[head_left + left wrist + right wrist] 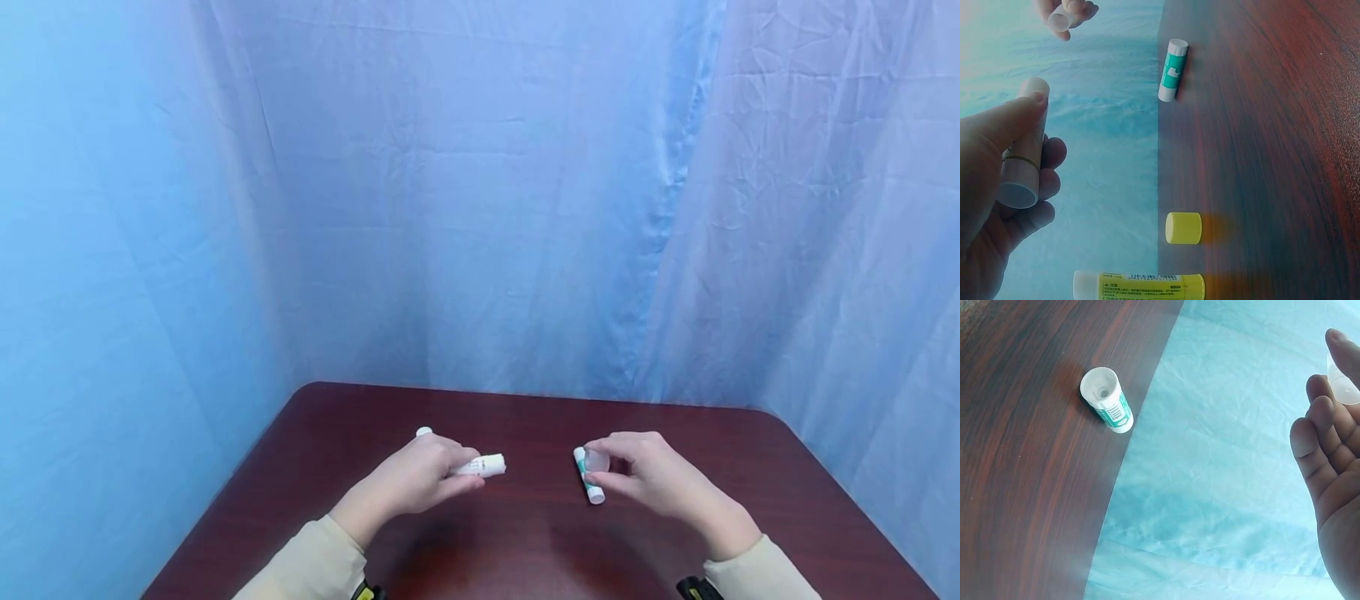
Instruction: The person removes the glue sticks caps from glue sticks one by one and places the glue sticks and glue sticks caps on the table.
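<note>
My left hand (427, 477) grips a white glue stick (491, 465) between thumb and fingers, held above the table with one end pointing right. In the left wrist view, that stick shows a thin gold-brown band. My right hand (663, 479) pinches a clear, hollow cap (597, 461) by its sides, raised above the table. Just left of the right fingers in the head view, a green-and-white glue stick (592, 493) lies on its side on the tabletop. Its hollow base end faces the right wrist camera.
Upright on the dark red-brown table (517, 533) stands a yellow glue stick (1147, 286) with a white top, mostly behind the left hand in the head view. A yellow cap (1184, 228) stands beside it. Blue curtains (480, 208) surround the table's back and sides.
</note>
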### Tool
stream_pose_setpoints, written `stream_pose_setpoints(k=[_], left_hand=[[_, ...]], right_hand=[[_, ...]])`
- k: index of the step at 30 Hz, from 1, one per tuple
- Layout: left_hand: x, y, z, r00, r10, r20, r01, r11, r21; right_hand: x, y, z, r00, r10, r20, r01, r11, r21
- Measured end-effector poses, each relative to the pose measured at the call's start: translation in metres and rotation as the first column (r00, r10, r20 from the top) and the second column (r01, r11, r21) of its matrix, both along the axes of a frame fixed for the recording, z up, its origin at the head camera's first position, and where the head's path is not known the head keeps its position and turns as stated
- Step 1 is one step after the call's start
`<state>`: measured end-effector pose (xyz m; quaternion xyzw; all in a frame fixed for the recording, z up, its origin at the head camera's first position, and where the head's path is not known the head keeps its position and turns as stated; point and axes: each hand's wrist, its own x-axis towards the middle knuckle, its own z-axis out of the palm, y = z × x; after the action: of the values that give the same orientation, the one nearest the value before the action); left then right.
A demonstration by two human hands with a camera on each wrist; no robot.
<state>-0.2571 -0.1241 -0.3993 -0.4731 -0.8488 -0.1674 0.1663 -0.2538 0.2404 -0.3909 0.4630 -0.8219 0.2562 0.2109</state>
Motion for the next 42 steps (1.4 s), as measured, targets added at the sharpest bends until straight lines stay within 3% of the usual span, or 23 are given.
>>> stream_pose_setpoints(k=[7,21,42], left_hand=[[0.0012,0.0005,-0.0007,1.000,0.009,0.001,-0.009,1.000,0.011],[0.0022,0.0018,-0.0002,1.000,0.016,-0.025,-0.016,1.000,0.021],[0.0015,0.0047,-0.0056,0.999,0.036,-0.033,-0.035,0.999,0.031]], right_hand=[[0.0037,0.0017,0.0006,0.997,0.005,0.078,-0.002,0.999,-0.037],[0.0064,0.0020,0.0017,0.990,-0.034,0.139,0.046,0.996,-0.077],[-0.0031,-0.0016,0.0048,0.997,-0.032,0.075,0.039,0.995,-0.094]])
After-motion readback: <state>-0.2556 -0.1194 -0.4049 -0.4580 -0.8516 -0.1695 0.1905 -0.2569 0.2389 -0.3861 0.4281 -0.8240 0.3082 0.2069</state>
